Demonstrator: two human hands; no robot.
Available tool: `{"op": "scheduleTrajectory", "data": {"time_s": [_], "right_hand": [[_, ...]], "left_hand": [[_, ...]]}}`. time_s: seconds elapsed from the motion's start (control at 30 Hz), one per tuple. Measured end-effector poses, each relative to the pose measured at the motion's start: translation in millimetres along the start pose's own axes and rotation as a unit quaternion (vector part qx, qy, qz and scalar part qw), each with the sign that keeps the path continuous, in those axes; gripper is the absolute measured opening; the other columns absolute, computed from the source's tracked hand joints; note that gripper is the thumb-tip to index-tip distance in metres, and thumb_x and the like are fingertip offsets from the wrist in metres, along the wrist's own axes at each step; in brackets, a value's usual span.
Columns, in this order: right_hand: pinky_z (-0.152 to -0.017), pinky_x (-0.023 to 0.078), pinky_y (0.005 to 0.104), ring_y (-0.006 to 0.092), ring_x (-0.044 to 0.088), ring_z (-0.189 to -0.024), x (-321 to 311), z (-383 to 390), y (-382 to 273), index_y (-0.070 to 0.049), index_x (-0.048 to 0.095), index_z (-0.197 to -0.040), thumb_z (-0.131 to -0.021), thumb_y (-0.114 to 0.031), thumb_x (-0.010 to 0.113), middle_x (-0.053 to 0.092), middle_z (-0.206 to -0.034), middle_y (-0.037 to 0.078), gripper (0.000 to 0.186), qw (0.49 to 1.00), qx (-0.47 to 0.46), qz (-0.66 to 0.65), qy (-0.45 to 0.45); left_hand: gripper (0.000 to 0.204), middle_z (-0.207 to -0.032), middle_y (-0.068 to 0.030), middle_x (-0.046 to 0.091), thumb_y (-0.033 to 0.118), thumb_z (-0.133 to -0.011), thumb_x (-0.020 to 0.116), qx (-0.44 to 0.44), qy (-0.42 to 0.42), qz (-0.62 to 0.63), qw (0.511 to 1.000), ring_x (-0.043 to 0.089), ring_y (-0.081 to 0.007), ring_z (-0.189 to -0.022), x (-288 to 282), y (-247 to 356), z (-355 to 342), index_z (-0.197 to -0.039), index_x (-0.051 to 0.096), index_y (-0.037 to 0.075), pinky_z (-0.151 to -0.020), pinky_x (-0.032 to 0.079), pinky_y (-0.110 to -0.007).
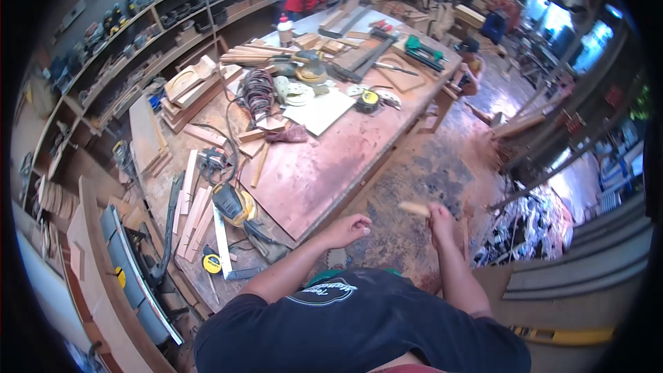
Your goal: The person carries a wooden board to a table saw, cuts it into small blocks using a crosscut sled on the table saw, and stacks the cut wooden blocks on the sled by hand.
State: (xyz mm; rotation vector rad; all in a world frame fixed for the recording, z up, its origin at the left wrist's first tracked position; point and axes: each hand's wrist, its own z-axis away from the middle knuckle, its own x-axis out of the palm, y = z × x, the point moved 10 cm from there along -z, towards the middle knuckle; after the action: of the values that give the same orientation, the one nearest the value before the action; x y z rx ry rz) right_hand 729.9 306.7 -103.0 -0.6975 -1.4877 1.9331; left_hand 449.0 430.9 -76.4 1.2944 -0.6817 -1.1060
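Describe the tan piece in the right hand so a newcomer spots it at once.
Start at the big worktable and go right past its near edge to the person's right hand. The short, tan, wood-looking piece sticks out leftward from it. Unlike the wood strips lying on the table, it is held up, seen against the stained floor.

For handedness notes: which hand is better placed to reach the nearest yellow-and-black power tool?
Likely the left hand: apparently empty and nearer the power tool; the right hand holds a pale, narrow wooden piece.
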Motion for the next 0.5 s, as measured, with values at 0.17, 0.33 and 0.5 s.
{"op": "scheduleTrajectory", "data": {"time_s": [0.17, 0.33, 0.5], "right_hand": [[-0.047, 0.037, 0.0237, 0.0079, 0.046, -0.052, 167.4, -194.7, -150.5, -0.011, 0.063, -0.091, -0.095, -0.028, 0.061, 0.052, -0.065, -0.004, 0.018, 0.987, -0.069, -0.088, -0.120], [-0.063, 0.048, 0.0260, 0.0138, 0.062, -0.083, 340.0, -304.6, -263.2, -0.006, 0.059, -0.107, -0.097, -0.024, 0.058, 0.064, -0.092, 0.005, 0.021, 0.945, -0.108, -0.264, -0.159], [-0.075, 0.051, 0.0329, 0.0172, 0.063, -0.090, 492.0, 2.0, -185.6, -0.005, 0.061, -0.112, -0.096, -0.023, 0.051, 0.065, -0.100, 0.007, 0.026, 0.698, -0.116, -0.074, -0.703]], "left_hand": [[0.039, -0.110, -0.0071, 0.062, 0.017, -0.095, 0.064, -0.036, 0.103, 0.162, 0.981, 0.060, -0.0124, -0.099, -51.1, -27.9, 6.9, -0.130, 0.052, 0.002, -0.088, 0.050, -0.028], [0.039, -0.109, -0.0082, 0.063, 0.019, -0.095, 0.064, -0.110, 0.335, 0.271, 0.896, 0.061, -0.0144, -0.099, -30.0, -77.8, 95.2, -0.129, 0.052, 0.001, -0.088, 0.051, -0.030], [0.031, -0.093, -0.0052, 0.067, 0.021, -0.093, 0.066, -0.316, 0.626, 0.235, 0.673, 0.064, -0.0152, -0.085, 141.7, -193.8, 253.3, -0.119, 0.062, 0.006, -0.074, 0.052, -0.030]]}}
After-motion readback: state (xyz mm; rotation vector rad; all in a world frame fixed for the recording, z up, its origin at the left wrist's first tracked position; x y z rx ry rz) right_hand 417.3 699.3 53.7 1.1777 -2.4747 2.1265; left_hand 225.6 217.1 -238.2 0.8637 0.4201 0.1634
